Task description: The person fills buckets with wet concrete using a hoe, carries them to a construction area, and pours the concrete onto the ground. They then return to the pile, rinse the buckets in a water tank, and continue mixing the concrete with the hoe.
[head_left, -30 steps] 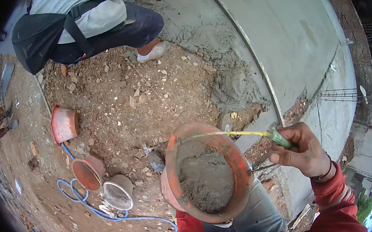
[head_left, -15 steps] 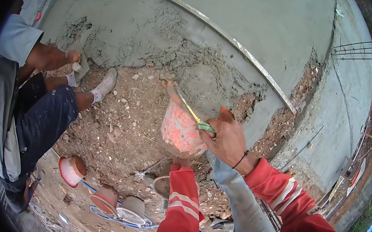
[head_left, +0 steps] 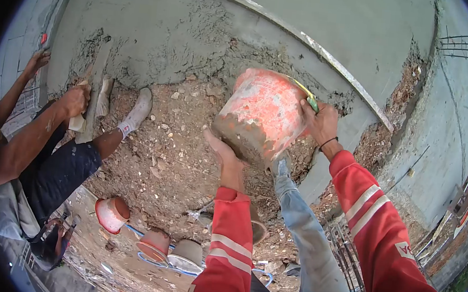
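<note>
I hold an orange bucket [head_left: 260, 112] smeared with grey mortar, tipped over with its mouth facing away toward the wet cement. My left hand [head_left: 227, 159] presses flat under the bucket's base. My right hand [head_left: 318, 120] grips the rim and the green-yellow handle [head_left: 308, 97] at the bucket's upper right. Both my sleeves are red with white stripes. What comes out of the mouth is hidden behind the bucket.
A co-worker [head_left: 40, 167] crouches at left, one hand [head_left: 78, 100] pressing a trowel on wet cement [head_left: 160, 37]. A metal straightedge [head_left: 332, 62] lies across the slab. Rubble ground [head_left: 171, 157], three small buckets [head_left: 151, 242] and a blue hose [head_left: 144, 258] lie below. Rebar [head_left: 349, 241] sits right.
I have lifted the bucket higher and tipped it further forward, its bottom now toward me. My left hand moved up under the base. The co-worker shifted left.
</note>
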Demonstrator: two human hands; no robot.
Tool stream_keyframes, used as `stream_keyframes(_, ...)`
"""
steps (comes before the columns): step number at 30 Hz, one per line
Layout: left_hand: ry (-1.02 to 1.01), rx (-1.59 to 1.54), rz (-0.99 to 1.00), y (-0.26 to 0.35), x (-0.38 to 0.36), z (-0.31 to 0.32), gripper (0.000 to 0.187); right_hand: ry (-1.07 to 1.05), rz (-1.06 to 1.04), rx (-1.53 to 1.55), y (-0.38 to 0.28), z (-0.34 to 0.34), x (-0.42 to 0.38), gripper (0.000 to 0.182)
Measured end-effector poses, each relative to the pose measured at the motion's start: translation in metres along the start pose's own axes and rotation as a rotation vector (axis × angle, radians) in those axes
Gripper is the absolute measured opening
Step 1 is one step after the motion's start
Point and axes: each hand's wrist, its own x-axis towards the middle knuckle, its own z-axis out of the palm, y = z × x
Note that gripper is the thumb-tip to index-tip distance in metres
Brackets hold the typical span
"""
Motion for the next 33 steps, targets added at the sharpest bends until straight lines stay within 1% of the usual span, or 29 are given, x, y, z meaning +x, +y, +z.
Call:
stream_keyframes(1,-0.122,-0.026,0.062,-0.009,0.023,-0.011,0.074,0.026,0.059,0.109,-0.010,-0.002,0.022,0.043)
stream_keyframes(2,-0.236,-0.052,0.125,-0.016,0.041,-0.023,0.075,0.106,-0.018,0.014,0.042,0.027,0.028,0.045)
stream_keyframes(3,-0.229,-0.058,0.116,-0.013,0.039,-0.009,0.075,0.195,-0.088,-0.091,0.095,0.056,0.034,0.046)
stream_keyframes(4,0.055,0.288,0.062,-0.006,0.026,0.014,0.074,0.290,-0.148,-0.197,0.147,0.086,0.040,0.048)
stream_keyframes(5,0.342,0.626,0.013,0.002,0.017,0.020,0.074,0.266,0.011,0.087,0.170,0.112,0.037,0.052)
stream_keyframes(6,0.346,0.601,0.033,0.007,0.022,0.009,0.074,0.270,-0.018,0.100,0.138,0.107,0.039,0.052)
stream_keyframes(7,0.262,0.611,0.171,0.007,0.029,-0.009,0.082,0.318,-0.111,-0.030,0.089,0.090,0.032,0.053)
stream_keyframes(8,0.171,0.642,0.290,0.005,0.031,-0.019,0.090,0.366,-0.173,-0.176,0.064,0.076,0.020,0.054)
stream_keyframes(9,0.275,0.752,0.290,0.004,0.011,-0.013,0.089,0.170,0.022,-0.369,0.099,0.095,0.016,0.055)
stream_keyframes(10,0.271,0.756,0.272,0.003,0.000,-0.028,0.089,0.163,0.029,-0.384,0.083,0.083,-0.007,0.055)
stream_keyframes(12,0.218,0.702,0.372,0.021,0.001,-0.031,0.084,0.232,-0.048,-0.258,0.037,0.070,0.000,0.056)
stream_keyframes(13,0.240,0.772,0.380,0.035,-0.026,-0.026,0.077,0.148,-0.067,-0.373,0.073,0.089,-0.008,0.057)
stream_keyframes(14,0.247,0.786,0.348,0.034,-0.045,-0.045,0.077,0.012,0.232,0.030,-0.003,0.051,-0.023,0.059)
stream_keyframes(16,0.194,0.931,0.509,0.064,-0.048,-0.047,0.072,-0.038,0.231,0.001,-0.019,0.044,-0.036,0.057)
stream_keyframes(17,0.148,0.836,0.543,0.077,-0.059,-0.064,0.069,0.091,0.056,-0.030,-0.025,0.045,-0.055,0.056)
stream_keyframes(19,0.142,0.891,0.757,0.104,-0.097,-0.089,0.068,0.017,0.068,0.039,-0.030,0.054,-0.080,0.055)
stream_keyframes(20,0.134,0.880,0.746,0.113,-0.105,-0.101,0.068,-0.055,0.080,0.113,-0.030,0.061,-0.091,0.055)
stream_keyframes(21,0.113,0.813,0.823,0.121,-0.106,-0.116,0.069,-0.026,0.132,0.207,-0.055,0.066,-0.104,0.054)
stream_keyframes(22,0.107,0.747,0.893,0.121,-0.100,-0.135,0.070,-0.158,0.248,0.128,-0.071,0.071,-0.111,0.058)
stream_keyframes(23,0.127,0.740,0.876,0.112,-0.077,-0.152,0.070,-0.109,0.181,0.161,-0.066,0.100,-0.116,0.057)
stream_keyframes(24,0.215,0.804,0.877,0.096,-0.037,-0.168,0.071,-0.069,0.113,0.197,-0.053,0.137,-0.118,0.058)
stream_keyframes(25,0.308,0.875,0.873,0.078,0.009,-0.187,0.072,-0.108,0.115,0.031,-0.033,0.178,-0.118,0.061)
stream_keyframes(26,0.379,0.881,0.775,0.038,0.084,-0.214,0.072,-0.153,0.116,-0.143,-0.014,0.216,-0.122,0.064)
stream_keyframes(27,0.445,0.886,0.673,-0.001,0.156,-0.239,0.072,-0.171,0.102,-0.186,0.001,0.239,-0.127,0.065)
stream_keyframes(28,0.404,0.886,0.660,0.011,0.158,-0.239,0.072,-0.162,0.059,-0.224,0.005,0.253,-0.114,0.067)
stream_keyframes(29,0.363,0.884,0.638,0.026,0.144,-0.237,0.072,-0.175,0.089,-0.163,0.000,0.250,-0.107,0.067)
stream_keyframes(30,0.359,0.887,0.599,0.022,0.124,-0.248,0.072,-0.188,0.161,-0.117,0.001,0.229,-0.120,0.066)
stream_keyframes(32,0.145,0.722,0.577,0.048,0.085,-0.260,0.072,-0.209,0.077,-0.213,-0.020,0.179,-0.143,0.061)
stream_keyframes(33,0.122,0.597,0.562,0.061,0.052,-0.265,0.069,-0.174,0.022,-0.018,-0.046,0.150,-0.162,0.056)
